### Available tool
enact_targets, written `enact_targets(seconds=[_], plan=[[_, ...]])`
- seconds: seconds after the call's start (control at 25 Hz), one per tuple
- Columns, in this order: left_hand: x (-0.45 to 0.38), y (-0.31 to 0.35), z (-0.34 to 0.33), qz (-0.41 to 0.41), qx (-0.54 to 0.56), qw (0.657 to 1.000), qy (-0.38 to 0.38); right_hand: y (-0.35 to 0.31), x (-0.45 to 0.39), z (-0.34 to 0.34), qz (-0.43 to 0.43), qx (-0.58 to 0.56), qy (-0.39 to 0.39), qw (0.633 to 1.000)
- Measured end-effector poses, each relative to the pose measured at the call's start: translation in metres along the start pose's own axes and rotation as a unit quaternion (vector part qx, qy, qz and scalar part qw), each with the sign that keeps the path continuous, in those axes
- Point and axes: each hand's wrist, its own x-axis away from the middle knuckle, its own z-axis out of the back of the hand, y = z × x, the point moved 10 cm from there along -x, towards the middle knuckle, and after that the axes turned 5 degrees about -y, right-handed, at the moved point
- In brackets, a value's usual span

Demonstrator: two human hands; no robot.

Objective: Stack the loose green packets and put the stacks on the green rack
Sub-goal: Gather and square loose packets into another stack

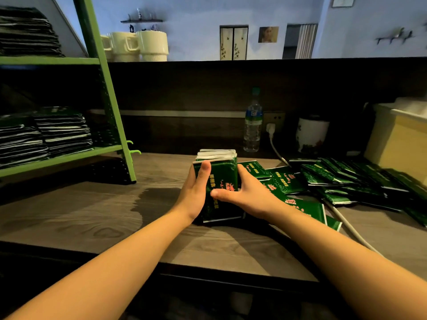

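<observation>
A stack of green packets (221, 172) stands in the middle of the wooden counter. My left hand (195, 192) grips its left side, thumb over the top packet. My right hand (245, 192) grips the right side, its thumb lying across the top. More loose green packets (335, 179) are strewn over the counter to the right of the stack. The green rack (115, 125) stands at the left, with stacks of packets (62, 132) on its lower shelf and more stacks (27, 33) on the shelf above.
A water bottle (253, 125) stands behind the stack by a wall socket, and a white cable (346, 222) runs forward across the counter. A white jar (310, 135) and a yellow bin (397, 144) sit at the back right. Cream mugs (138, 46) stand on the ledge above.
</observation>
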Motion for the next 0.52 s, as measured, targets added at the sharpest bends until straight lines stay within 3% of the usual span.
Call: enact_targets(seconds=[0.52], plan=[[-0.099,0.047,0.0,0.04,0.058,0.997,0.035,-0.011,-0.07,0.057,-0.029,-0.144,0.037,0.989]])
